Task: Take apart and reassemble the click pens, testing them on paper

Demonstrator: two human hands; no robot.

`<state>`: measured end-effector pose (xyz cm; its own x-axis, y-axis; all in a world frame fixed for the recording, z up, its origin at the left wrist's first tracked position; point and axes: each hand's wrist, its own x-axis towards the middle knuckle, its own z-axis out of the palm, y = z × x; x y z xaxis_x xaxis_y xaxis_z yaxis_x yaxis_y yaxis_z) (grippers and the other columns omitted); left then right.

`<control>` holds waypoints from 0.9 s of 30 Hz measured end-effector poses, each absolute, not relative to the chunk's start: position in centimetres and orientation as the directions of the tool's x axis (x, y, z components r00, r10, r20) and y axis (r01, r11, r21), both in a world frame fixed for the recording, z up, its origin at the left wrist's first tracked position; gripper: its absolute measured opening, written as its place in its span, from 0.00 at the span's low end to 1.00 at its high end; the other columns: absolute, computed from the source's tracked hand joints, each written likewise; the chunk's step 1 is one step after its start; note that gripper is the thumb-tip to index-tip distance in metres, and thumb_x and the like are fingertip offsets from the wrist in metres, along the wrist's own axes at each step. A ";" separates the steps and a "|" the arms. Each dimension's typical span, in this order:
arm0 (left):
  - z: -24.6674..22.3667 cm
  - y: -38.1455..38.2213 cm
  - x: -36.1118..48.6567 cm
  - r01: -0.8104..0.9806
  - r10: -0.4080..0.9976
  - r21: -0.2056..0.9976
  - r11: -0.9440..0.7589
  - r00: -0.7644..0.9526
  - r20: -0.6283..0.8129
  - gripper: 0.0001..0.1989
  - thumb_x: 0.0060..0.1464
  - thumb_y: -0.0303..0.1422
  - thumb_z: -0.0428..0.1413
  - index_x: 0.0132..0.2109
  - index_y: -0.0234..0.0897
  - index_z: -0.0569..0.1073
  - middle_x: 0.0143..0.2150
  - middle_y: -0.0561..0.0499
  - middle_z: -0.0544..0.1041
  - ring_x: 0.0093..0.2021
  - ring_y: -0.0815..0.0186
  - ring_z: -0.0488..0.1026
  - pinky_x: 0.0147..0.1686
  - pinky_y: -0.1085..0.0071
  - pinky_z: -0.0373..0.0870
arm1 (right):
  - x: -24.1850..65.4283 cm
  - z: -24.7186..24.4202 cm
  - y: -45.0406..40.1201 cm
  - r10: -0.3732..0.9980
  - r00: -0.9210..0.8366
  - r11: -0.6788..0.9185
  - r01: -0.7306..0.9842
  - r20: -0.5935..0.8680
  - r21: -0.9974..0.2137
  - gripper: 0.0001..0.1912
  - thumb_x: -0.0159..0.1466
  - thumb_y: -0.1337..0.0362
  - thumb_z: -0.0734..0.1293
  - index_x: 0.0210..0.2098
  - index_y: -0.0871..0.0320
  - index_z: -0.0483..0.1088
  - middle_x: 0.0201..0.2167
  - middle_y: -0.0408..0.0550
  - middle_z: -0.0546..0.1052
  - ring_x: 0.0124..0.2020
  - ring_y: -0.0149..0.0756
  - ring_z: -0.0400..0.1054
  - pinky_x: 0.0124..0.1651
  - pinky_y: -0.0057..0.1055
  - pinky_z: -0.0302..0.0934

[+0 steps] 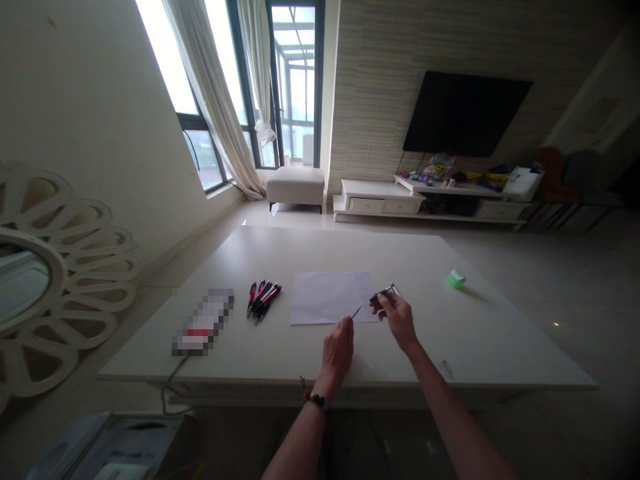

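Observation:
My left hand [338,348], with a beaded bracelet at the wrist, is closed on a thin dark rod [356,311] that points up and to the right. To its right, my right hand [397,319] pinches a short dark pen part [381,294] between thumb and fingers. The two held pieces are apart, over the right side of a white paper sheet [325,299] on the table. Left of the sheet lies a pile of several pens [263,300], black and red. A small silvery item [395,289] shows just behind my right hand; its shape is partly hidden.
On the white table [400,257], a green and white small object [455,279] sits at the right. A blurred-out device [205,321] with a cable lies at the left. A small clear piece [447,369] is near the front edge. A box [115,443] stands below at the left.

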<state>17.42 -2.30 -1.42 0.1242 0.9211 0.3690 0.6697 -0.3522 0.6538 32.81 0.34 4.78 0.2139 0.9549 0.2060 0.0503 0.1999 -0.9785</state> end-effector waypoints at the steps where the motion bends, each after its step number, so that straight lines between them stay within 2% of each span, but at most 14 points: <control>1: -1.5 -2.3 17.4 0.668 0.922 0.655 -0.351 0.126 0.366 0.13 0.62 0.35 0.37 0.42 0.40 0.65 0.34 0.51 0.73 0.33 0.69 0.70 0.32 0.75 0.61 | 32.6 5.2 0.2 0.955 0.200 0.213 0.046 0.218 -0.976 0.18 0.57 0.50 0.63 0.32 0.61 0.68 0.27 0.51 0.76 0.21 0.30 0.66 0.20 0.24 0.57; 5: -1.3 -2.4 17.4 0.664 0.919 0.655 -0.361 0.131 0.373 0.13 0.63 0.35 0.37 0.41 0.40 0.65 0.34 0.51 0.73 0.33 0.70 0.70 0.32 0.75 0.61 | 31.8 5.2 0.1 0.961 0.155 0.209 0.126 0.227 -0.970 0.20 0.55 0.48 0.64 0.31 0.61 0.69 0.24 0.50 0.75 0.19 0.29 0.64 0.17 0.24 0.55; 10: -0.9 -2.5 17.5 0.677 0.913 0.641 -0.361 0.118 0.390 0.13 0.62 0.34 0.37 0.41 0.41 0.65 0.33 0.52 0.73 0.31 0.70 0.70 0.31 0.76 0.61 | 31.4 4.7 -0.1 0.965 0.091 0.222 0.218 0.246 -0.950 0.20 0.56 0.48 0.63 0.28 0.61 0.69 0.21 0.48 0.73 0.19 0.28 0.62 0.19 0.24 0.55; 23: -1.2 -2.4 17.6 0.682 0.908 0.633 -0.366 0.114 0.403 0.13 0.62 0.34 0.38 0.40 0.40 0.66 0.33 0.51 0.73 0.31 0.70 0.70 0.31 0.75 0.61 | 31.9 5.3 -0.2 0.930 0.259 0.230 0.148 0.262 -0.962 0.19 0.57 0.49 0.64 0.29 0.61 0.68 0.22 0.46 0.72 0.18 0.27 0.60 0.16 0.22 0.54; 27: -1.3 -2.4 17.6 0.682 0.915 0.636 -0.361 0.126 0.383 0.14 0.62 0.34 0.37 0.40 0.40 0.66 0.33 0.51 0.73 0.32 0.70 0.70 0.31 0.75 0.61 | 31.8 5.3 -0.2 0.932 0.238 0.241 0.150 0.272 -0.959 0.19 0.56 0.49 0.64 0.29 0.62 0.68 0.22 0.47 0.72 0.19 0.27 0.60 0.16 0.22 0.54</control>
<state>17.59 -2.39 -1.26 0.1261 0.9149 0.3834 0.6821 -0.3606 0.6362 31.75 -0.22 5.28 0.2380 0.9324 0.2719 0.1502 0.2412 -0.9588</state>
